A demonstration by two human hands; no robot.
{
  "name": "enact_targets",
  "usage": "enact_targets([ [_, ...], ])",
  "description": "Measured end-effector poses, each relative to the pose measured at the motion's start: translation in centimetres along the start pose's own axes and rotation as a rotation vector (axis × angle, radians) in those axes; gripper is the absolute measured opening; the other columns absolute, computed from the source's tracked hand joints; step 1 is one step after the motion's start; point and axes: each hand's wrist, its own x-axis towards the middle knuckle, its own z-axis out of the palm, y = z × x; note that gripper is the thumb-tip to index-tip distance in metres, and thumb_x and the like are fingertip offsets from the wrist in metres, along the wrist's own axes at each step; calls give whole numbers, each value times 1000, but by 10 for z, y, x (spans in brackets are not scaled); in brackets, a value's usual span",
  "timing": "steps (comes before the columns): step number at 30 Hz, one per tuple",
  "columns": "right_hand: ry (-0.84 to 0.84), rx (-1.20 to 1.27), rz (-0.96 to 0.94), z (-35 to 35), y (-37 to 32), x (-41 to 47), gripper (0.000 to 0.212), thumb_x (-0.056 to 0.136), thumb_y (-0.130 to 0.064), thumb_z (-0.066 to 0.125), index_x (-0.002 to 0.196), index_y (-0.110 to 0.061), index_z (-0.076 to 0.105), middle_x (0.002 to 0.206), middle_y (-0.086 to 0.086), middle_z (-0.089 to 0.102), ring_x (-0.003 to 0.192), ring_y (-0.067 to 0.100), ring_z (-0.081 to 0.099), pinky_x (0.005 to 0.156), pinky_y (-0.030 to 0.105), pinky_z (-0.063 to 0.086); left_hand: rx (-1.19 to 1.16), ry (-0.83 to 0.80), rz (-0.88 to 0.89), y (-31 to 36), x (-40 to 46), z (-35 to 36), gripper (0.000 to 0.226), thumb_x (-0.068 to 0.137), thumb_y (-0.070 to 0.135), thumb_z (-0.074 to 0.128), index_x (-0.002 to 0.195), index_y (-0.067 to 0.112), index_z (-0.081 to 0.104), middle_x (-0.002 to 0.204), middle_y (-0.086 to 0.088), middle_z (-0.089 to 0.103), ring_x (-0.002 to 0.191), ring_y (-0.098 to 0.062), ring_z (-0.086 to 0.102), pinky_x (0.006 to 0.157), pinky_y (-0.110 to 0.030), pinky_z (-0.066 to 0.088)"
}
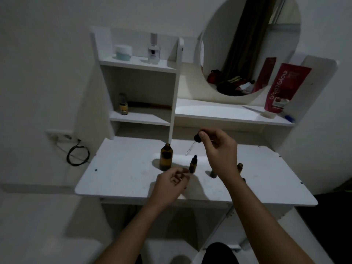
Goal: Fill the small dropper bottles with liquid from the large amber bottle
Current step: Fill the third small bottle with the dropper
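White walls and a white vanity desk (118, 180) frame the scene, with a round mirror (249, 44) above the shelves and a red cosmetic tube (285, 88) leaning at the back. We see the person's right hand (219, 151) raised over the desktop, thumb and fingertips pinching the black bulb of a glass dropper (193, 143), whose pipette slants down and away from the fingers toward the large amber bottle (166, 157). That bottle stands open on the desk, beyond the left hand (169, 182) and well short of the pipette's tip. We judge the left hand to be loosely curled and holding nothing, its fingertips just beside the base of a small dropper bottle (193, 164) that still wears its cap. A second small bottle (240, 167) shows past the right wrist, and a third object under that wrist is too hidden for us to name.

We think the risks are plain. The pipette hangs over bare desk, so any liquid in it could drip before it reaches a neck. The small bottle by the left fingertips is narrow and unsteadied; a brush from either hand could topple it. The open amber bottle would spill if knocked.
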Motion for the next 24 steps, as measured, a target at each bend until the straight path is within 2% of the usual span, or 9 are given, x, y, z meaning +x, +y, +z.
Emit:
enact_targets([
  [4, -22, 38, 13, 24, -6, 9, 18, 99, -20, 69, 115, -14, 75, 102, -4, 77, 98, 7, 74, 90, 32, 62, 71, 205, 93, -10, 9, -35, 14, 90, 23, 77, 101, 28, 70, 88, 12, 69, 83, -6, 65, 71, -18, 55],
  [6, -24, 75, 29, 31, -10, 16, 19, 100, -20, 68, 115, -12, 75, 103, -3, 78, 99, 7, 74, 91, 34, 62, 125, 301, 126, -17, 19, -43, 26, 84, 27, 83, 101, 29, 64, 90, 13, 65, 84, -9, 61, 68, -18, 52],
  [9, -19, 127, 34, 39, -14, 24, 19, 100, -18, 68, 116, -10, 74, 103, -2, 78, 100, 11, 75, 93, 37, 62, 147, 349, 92, -25, 36, -49, 59, 76, 33, 90, 122, 30, 52, 116, 14, 58, 104, -3, 56, 78, -10, 48],
  [12, -15, 146, 31, 46, -15, 27, 19, 100, -16, 67, 116, -9, 74, 103, -1, 78, 100, 11, 76, 93, 35, 61, 163, 259, 6, -32, 47, -49, 79, 77, 44, 88, 141, 33, 42, 136, 17, 47, 120, -4, 50, 82, -9, 43],
  [14, -5, 142, 21, 49, -13, 28, 18, 100, -15, 67, 116, -8, 74, 102, -1, 78, 99, 10, 76, 91, 31, 61, 222, 204, -13, -35, 51, -50, 78, 79, 53, 82, 144, 37, 42, 135, 18, 51, 119, -4, 52, 82, -11, 44],
  [16, -2, 138, 7, 53, -12, 30, 18, 100, -14, 67, 115, -8, 74, 101, -2, 78, 97, 9, 76, 90, 28, 61, 281, 180, -13, -39, 55, -50, 64, 82, 60, 77, 136, 42, 49, 128, 22, 61, 114, -4, 58, 91, -27, 55],
  [18, -13, 124, -4, 57, -11, 32, 17, 100, -14, 67, 115, -8, 74, 100, -4, 78, 97, 6, 75, 89, 23, 59, 324, 175, -17, -41, 58, -50, 54, 83, 64, 73, 129, 44, 54, 121, 22, 66, 110, -5, 62, 97, -41, 57],
  [24, -124, 0, -66, 68, -3, 29, 16, 98, -15, 70, 114, -14, 75, 97, -8, 77, 92, 2, 74, 85, 17, 59, 336, 184, -14, -39, 56, -50, 48, 85, 64, 70, 126, 44, 55, 121, 20, 67, 111, -6, 63, 101, -42, 55],
])
